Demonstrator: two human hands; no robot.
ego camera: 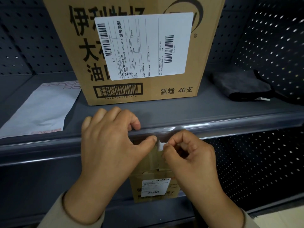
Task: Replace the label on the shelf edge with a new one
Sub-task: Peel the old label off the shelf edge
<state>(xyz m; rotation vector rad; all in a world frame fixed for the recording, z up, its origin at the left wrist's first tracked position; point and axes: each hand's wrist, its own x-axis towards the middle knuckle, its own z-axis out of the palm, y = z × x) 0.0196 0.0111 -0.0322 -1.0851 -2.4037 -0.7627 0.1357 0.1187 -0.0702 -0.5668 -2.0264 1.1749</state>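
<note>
A small white label (161, 145) sits at the grey shelf edge (238, 125), under its clear plastic strip. My right hand (189, 155) pinches the label's right end between thumb and forefinger. My left hand (108, 139) rests on the edge just left of it, fingers curled over the top of the strip and thumb tip pressed next to the label. Most of the label is hidden by my fingers.
A large cardboard box (139, 51) with a white shipping label stands on the shelf right behind my hands. A white sheet of stickers (39, 109) lies at the left, a dark folded cloth (241, 86) at the right. A smaller cardboard box (154, 188) sits on the shelf below.
</note>
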